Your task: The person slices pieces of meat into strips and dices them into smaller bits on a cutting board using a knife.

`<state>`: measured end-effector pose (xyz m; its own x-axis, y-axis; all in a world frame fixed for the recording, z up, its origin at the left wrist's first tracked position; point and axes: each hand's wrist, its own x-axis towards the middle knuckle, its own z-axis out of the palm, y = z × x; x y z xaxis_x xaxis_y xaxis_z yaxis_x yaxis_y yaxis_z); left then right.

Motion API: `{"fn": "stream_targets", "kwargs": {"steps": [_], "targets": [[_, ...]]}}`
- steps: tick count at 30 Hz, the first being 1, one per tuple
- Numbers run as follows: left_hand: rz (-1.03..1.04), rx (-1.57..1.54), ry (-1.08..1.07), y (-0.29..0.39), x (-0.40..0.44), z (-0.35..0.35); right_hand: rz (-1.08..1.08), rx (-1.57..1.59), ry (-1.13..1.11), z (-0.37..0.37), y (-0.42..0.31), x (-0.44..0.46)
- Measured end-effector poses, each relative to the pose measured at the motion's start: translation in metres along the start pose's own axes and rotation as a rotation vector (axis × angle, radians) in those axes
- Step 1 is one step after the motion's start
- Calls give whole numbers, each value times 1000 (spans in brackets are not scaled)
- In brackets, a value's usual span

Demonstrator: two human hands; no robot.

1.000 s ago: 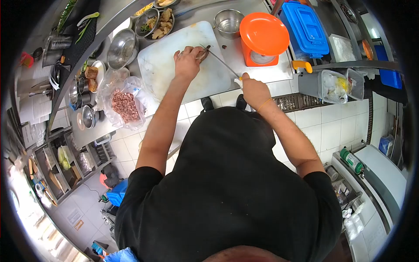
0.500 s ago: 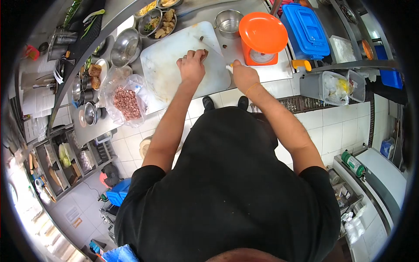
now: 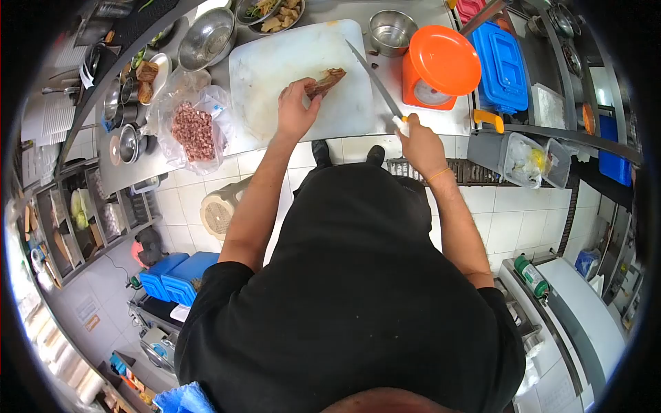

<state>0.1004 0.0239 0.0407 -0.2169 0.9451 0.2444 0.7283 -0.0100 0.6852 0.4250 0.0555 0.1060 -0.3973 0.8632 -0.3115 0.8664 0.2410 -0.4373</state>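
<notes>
On the white cutting board (image 3: pixel 265 72), a brown, wrinkled piece of food (image 3: pixel 326 82) lies at a slant. My left hand (image 3: pixel 297 109) has its fingers and thumb around the lower left end of that piece. My right hand (image 3: pixel 421 146) is closed round the handle of a long knife (image 3: pixel 377 83), at the board's right edge. The blade points up and left, apart from the brown piece. Small dark bits (image 3: pixel 374 65) lie right of the blade.
An orange scale (image 3: pixel 441 65) and a steel pot (image 3: pixel 392 31) stand right of the board. Left of it are a metal bowl (image 3: pixel 206 40) and a bag of diced meat (image 3: pixel 193 131). A blue lidded box (image 3: pixel 499 65) stands farther right.
The view has shifted. The brown piece, mostly covered by my left hand before, now shows at greater length. The knife has swung away from it to the right.
</notes>
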Motion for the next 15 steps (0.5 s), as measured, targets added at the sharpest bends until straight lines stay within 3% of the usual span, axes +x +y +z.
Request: {"fn": "stream_targets", "kwargs": {"steps": [5, 8, 11, 15], "targets": [[-11, 41, 29, 4, 6, -4, -8, 23, -52, 16, -1, -4], [-223, -132, 32, -10, 14, 1, -20, 20, -66, 18, -5, -4], [-271, 45, 249, -19, 23, 1, -17, 5, -68, 17, -10, 0], [-229, 211, 145, -11, 30, -12, -3, -26, -52, 9, -13, 7]]}}
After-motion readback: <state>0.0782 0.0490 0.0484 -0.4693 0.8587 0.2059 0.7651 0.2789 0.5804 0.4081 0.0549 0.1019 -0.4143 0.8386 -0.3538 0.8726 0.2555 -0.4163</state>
